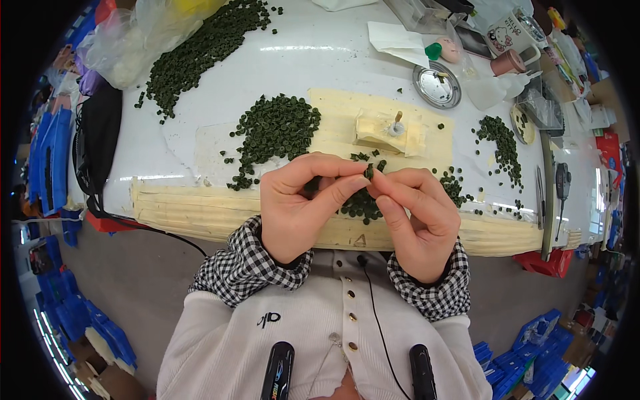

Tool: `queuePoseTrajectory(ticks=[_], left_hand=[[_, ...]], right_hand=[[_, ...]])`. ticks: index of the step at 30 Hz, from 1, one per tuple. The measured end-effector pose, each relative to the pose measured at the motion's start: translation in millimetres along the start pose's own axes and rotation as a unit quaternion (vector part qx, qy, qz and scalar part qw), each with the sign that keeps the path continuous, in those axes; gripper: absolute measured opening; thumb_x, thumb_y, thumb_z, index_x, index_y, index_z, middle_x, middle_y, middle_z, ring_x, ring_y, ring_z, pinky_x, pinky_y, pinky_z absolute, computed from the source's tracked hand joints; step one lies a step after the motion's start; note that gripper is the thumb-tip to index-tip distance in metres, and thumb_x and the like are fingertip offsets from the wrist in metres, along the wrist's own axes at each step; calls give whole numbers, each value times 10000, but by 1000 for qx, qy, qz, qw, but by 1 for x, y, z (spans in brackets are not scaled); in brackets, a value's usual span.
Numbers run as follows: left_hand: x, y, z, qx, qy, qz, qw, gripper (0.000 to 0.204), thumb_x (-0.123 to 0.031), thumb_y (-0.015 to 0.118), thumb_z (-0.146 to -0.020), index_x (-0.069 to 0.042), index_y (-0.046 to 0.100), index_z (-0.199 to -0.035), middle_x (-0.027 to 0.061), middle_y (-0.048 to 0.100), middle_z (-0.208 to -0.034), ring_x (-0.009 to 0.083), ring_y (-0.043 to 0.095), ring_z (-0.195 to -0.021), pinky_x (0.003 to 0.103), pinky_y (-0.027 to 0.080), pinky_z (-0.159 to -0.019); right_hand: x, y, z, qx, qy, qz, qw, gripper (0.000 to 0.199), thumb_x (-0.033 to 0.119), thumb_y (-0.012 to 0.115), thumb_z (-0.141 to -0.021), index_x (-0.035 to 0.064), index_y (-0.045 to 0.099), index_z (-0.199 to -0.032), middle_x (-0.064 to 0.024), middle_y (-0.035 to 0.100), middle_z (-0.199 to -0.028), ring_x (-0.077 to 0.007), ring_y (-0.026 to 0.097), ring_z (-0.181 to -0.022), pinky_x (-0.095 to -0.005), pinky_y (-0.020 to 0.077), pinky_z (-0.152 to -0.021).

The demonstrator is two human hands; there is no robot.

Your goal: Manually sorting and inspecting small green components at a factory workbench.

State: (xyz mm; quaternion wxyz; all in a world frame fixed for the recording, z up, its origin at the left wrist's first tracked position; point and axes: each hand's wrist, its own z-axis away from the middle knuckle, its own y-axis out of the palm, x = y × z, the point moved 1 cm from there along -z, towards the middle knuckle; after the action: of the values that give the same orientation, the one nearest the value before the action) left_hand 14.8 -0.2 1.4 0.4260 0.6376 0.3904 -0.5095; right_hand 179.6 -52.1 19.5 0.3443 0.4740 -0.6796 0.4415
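Note:
My left hand (297,210) pinches a small dark green cap-like piece (369,172) between thumb and index finger. The fingertips of my right hand (423,220) meet it from the other side, with the thumb held a little lower. Below the fingertips, a heap of similar dark green pieces (362,208) lies along the taped front edge of the table, partly hidden by my hands. A larger pile (277,130) is to the left. Just beyond my hands, a tape-covered block (380,135) carries a small upright peg (398,118).
At the far left spreads a big mass of green pieces (200,57) beside a clear plastic bag (137,47). More pieces (500,143) lie at the right, near a round metal dish (437,85). A screwdriver (563,183) and tweezers (539,193) rest at the right end.

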Motion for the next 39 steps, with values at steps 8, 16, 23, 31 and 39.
queuePoseTrajectory(ticks=[8, 16, 23, 31, 39], left_hand=[[0, -1, 0, 11, 19, -22, 1000, 203, 20, 699, -831, -8, 712, -1032, 18, 650, -866, 15, 489, -665, 162, 361, -549], [0, -1, 0, 11, 22, -21, 999, 174, 12, 707, -826, -3, 714, -999, 22, 651, -862, 17, 466, -643, 170, 359, -545], [-7, -2, 0, 33, -7, -43, 999, 141, 66, 687, -821, 19, 673, -953, 66, 663, -887, 66, 526, -712, 203, 424, -631], [-7, -1, 0, 43, 3, -39, 998, 137, 54, 714, -800, 16, 684, -928, 67, 665, -873, 73, 520, -701, 218, 420, -629], [-6, -3, 1, 50, 0, -60, 997, 131, 52, 715, -800, 19, 684, -923, 86, 676, -885, 92, 569, -743, 224, 442, -653]], right_hand=[[1, 0, 1, -1, -6, 21, 1000, 290, -55, 671, -817, 5, 690, -1101, -106, 638, -960, -167, 618, -800, -242, 504, -695], [1, -5, -1, 20, -20, 38, 999, 314, -60, 677, -807, 10, 689, -1112, -104, 643, -951, -164, 618, -784, -238, 500, -676], [-2, -6, -3, -27, 0, 12, 1000, 246, -55, 699, -787, -7, 702, -1028, -105, 651, -897, -172, 623, -771, -250, 501, -671], [-2, -5, -10, -25, -16, 24, 999, 167, -56, 716, -765, -15, 692, -924, -107, 649, -867, -180, 628, -753, -260, 505, -670], [0, -6, -10, -16, -40, 64, 997, 175, -60, 718, -764, -9, 687, -928, -111, 646, -871, -187, 635, -754, -262, 511, -660]])
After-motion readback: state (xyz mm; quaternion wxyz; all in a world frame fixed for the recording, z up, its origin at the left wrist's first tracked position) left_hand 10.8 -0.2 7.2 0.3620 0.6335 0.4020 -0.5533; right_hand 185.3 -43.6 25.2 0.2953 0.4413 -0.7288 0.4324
